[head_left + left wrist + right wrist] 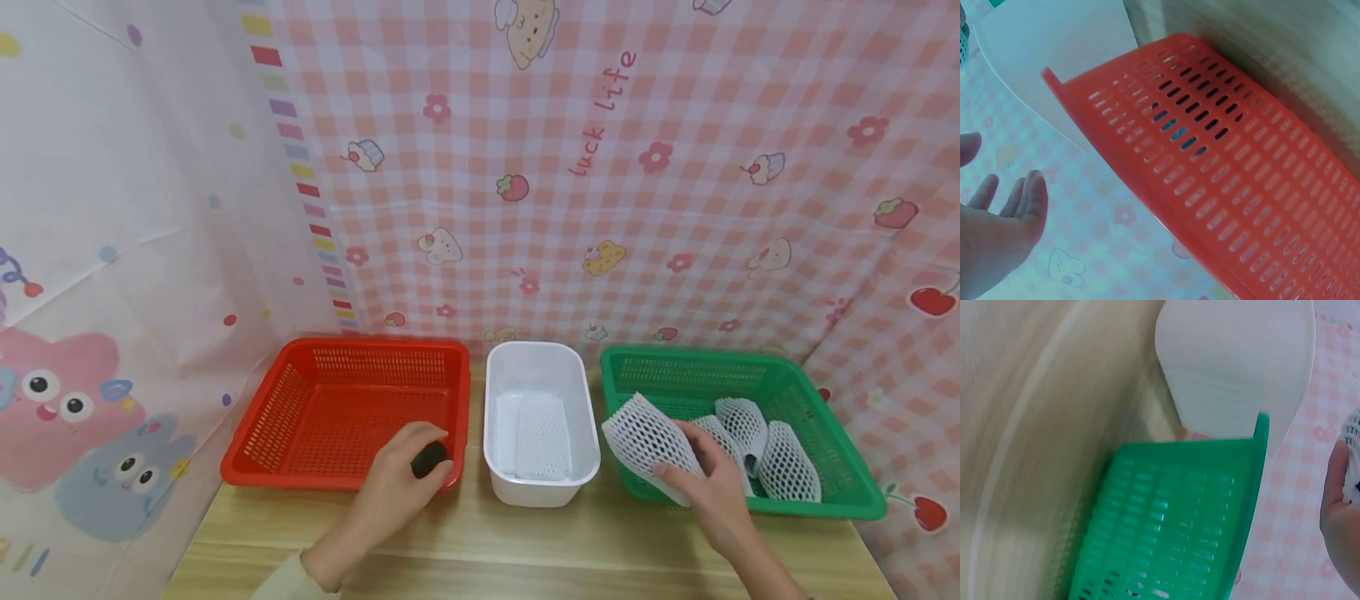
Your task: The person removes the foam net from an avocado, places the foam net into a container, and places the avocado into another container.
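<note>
In the head view, my left hand (405, 471) hovers over the near right corner of the red basket (300, 479), thumb and fingers apart. Between them a black object (429, 459) shows, seemingly low in the basket; dark and blue bits show through the slots in the left wrist view. That view finds nothing between the loosely bent fingers (1038, 200). My right hand (712, 492) grips a white foam net sleeve (648, 437) above the green basket's (862, 492) near left corner. Something dark shows at the sleeve in the right wrist view. More foam net sleeves (787, 462) lie in the green basket.
Between the two baskets stands a white plastic tub (495, 467), with a flat, white netted piece (543, 437) on its floor. All stand on a wooden table (480, 550). A pink checked cloth (480, 217) hangs close behind them, and a pale printed cloth (172, 208) at the left.
</note>
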Demonstrator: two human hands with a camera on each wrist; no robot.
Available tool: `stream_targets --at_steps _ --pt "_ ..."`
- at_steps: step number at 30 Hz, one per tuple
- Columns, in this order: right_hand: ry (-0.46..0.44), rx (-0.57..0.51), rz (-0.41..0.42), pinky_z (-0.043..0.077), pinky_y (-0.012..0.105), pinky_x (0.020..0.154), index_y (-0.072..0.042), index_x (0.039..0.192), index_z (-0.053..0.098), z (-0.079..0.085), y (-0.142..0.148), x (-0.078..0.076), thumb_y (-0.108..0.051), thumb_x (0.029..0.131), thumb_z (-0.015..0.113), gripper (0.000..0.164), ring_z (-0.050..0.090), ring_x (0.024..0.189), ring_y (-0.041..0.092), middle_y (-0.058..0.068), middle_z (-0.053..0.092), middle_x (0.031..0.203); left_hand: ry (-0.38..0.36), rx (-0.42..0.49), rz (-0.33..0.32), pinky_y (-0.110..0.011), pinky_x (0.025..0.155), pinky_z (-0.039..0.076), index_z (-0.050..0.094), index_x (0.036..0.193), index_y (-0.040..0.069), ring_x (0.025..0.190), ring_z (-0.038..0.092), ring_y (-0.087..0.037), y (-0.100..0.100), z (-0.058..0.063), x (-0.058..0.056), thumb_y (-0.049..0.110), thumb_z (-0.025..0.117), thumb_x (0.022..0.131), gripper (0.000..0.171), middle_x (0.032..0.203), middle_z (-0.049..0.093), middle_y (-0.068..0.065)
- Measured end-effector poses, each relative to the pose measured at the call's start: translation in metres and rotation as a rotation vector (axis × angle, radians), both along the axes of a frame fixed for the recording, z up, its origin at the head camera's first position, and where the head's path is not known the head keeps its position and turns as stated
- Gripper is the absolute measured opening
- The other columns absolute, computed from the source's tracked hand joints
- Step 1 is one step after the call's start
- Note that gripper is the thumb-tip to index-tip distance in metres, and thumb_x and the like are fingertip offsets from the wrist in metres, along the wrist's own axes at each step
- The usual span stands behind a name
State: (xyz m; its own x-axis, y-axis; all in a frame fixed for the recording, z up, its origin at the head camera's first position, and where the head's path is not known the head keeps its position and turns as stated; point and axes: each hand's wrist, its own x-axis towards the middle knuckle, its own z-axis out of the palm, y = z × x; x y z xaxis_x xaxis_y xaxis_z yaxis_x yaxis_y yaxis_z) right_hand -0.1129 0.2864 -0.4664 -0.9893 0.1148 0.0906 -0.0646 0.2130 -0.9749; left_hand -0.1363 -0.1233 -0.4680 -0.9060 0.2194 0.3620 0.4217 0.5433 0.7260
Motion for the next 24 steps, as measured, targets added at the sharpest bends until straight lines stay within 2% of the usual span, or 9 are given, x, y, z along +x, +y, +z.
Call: stream_targets --at_steps 7,11,16,21,24 --pt "0.038 0.007 0.027 0.056 0.023 0.079 -0.002 0.138 0.057 -0.007 -0.018 0.012 0.005 0.087 0.075 0.055 0.065 0.102 0.007 -0.01 0.068 0.117 0.04 0.023 -0.098 -0.036 0.096 0.057 0.073 0.124 0.009 0.116 0.064 -0.019 0.004 -0.008 0.01 0.005 0.085 0.085 0.04 0.129 0.067 -0.006" --pt "0.029 0.002 0.064 0.057 0.025 0.08 0.001 0.14 0.055 -0.011 -0.027 0.018 0.006 0.086 0.076 0.059 0.065 0.102 0.01 -0.006 0.068 0.118 0.056 0.039 -0.144 -0.036 0.097 0.057 0.073 0.124 0.007 0.118 0.063 -0.021 0.009 -0.015 0.017 0.003 0.085 0.085 0.042 0.129 0.067 -0.004" --pt "0.041 0.027 0.111 0.059 0.029 0.079 0.003 0.14 0.056 -0.016 -0.037 0.028 0.006 0.084 0.078 0.061 0.066 0.102 0.012 -0.005 0.068 0.119 0.111 0.043 -0.179 -0.037 0.099 0.055 0.073 0.122 0.007 0.118 0.064 -0.023 0.016 -0.025 0.026 0.003 0.085 0.084 0.041 0.128 0.067 -0.003" --pt "0.095 0.024 0.182 0.057 0.026 0.083 0.005 0.137 0.057 -0.025 -0.045 0.036 0.009 0.081 0.079 0.06 0.066 0.104 0.01 -0.006 0.069 0.12 0.086 0.068 -0.217 -0.034 0.1 0.054 0.073 0.124 0.011 0.116 0.065 -0.021 0.021 -0.033 0.033 0.003 0.084 0.086 0.041 0.128 0.067 -0.002" --pt "0.129 0.028 0.233 0.055 0.024 0.087 0.007 0.136 0.057 -0.03 -0.048 0.038 0.011 0.08 0.079 0.061 0.065 0.107 0.009 -0.007 0.069 0.123 0.089 0.062 -0.23 -0.037 0.099 0.055 0.074 0.125 0.011 0.115 0.066 -0.023 0.023 -0.039 0.037 0.003 0.084 0.085 0.042 0.128 0.067 -0.004"
